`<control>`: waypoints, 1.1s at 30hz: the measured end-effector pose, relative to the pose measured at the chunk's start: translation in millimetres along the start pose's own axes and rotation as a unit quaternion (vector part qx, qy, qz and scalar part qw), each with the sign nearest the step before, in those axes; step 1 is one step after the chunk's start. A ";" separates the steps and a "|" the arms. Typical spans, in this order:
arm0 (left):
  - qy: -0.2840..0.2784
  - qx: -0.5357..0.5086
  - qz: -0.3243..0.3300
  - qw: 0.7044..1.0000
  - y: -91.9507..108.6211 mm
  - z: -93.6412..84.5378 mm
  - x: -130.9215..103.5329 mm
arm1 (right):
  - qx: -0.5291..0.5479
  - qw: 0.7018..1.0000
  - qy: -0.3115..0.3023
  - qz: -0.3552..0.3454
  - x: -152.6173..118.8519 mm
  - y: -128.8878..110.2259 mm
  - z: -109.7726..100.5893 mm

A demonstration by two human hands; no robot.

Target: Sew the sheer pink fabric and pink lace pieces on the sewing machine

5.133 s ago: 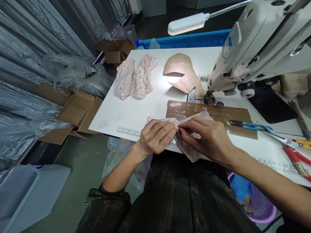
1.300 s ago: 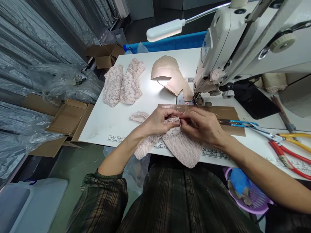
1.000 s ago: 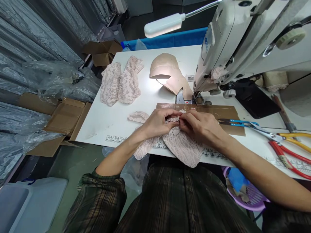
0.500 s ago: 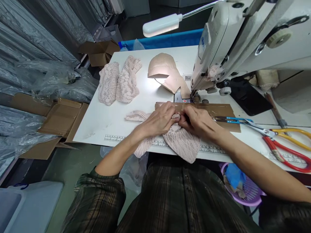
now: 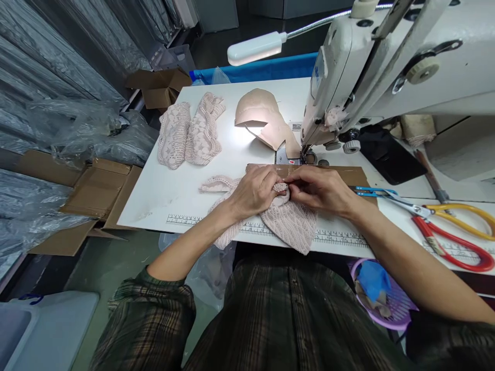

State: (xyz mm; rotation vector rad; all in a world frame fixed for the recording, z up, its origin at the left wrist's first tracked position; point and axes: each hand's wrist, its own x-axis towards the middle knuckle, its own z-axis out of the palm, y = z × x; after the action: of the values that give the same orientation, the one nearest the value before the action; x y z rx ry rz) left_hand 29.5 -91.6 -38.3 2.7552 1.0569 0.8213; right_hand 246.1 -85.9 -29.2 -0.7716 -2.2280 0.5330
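Pale pink lace fabric (image 5: 292,221) lies bunched at the table's front edge, part of it hanging over the printed ruler strip. My left hand (image 5: 257,191) is closed on a gathered fold of this lace. My right hand (image 5: 323,189) pinches at the same fold from the other side, thumb and forefinger together; the fingertips of both hands nearly meet. Just beyond the hands runs a strip of brown cardboard (image 5: 348,176), below the needle area of a white sewing machine (image 5: 332,87). A beige curved fabric piece (image 5: 263,116) rests left of the needle.
Two folded lace pieces (image 5: 189,131) lie at the table's back left. On the right are blue-handled snips (image 5: 365,191), scissors with red and yellow handles (image 5: 429,211) and a black phone (image 5: 390,154). A lamp (image 5: 255,49) hangs above; a purple basket (image 5: 398,304) stands below.
My right hand has opened its grip slightly and shifted a little right, its fingers straighter. My left hand keeps its hold on the lace. The whole view has shifted slightly.
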 end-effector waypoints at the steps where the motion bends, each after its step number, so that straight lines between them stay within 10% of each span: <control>1: 0.008 0.000 0.006 1.000 -0.7 0.6 -0.3 | -0.006 1.000 0.004 -0.016 -0.2 0.6 0.8; 13: 0.055 -0.081 0.010 0.995 -6.0 1.4 -1.9 | 0.076 0.996 0.007 0.043 2.0 -5.2 3.6; 23: 0.127 -0.119 0.061 0.983 -3.1 3.0 2.4 | 0.400 0.841 -0.067 0.359 17.1 -6.4 -4.9; 33: 0.090 -0.131 0.022 0.987 -4.1 1.9 2.5 | 0.392 0.846 -0.068 0.356 15.2 -2.5 -2.7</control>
State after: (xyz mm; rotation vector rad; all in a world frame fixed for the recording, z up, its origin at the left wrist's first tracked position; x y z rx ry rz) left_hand 29.6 -86.7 -39.8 2.5285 0.8449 1.1451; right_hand 238.5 -77.3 -18.6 -1.0881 -1.5131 1.7610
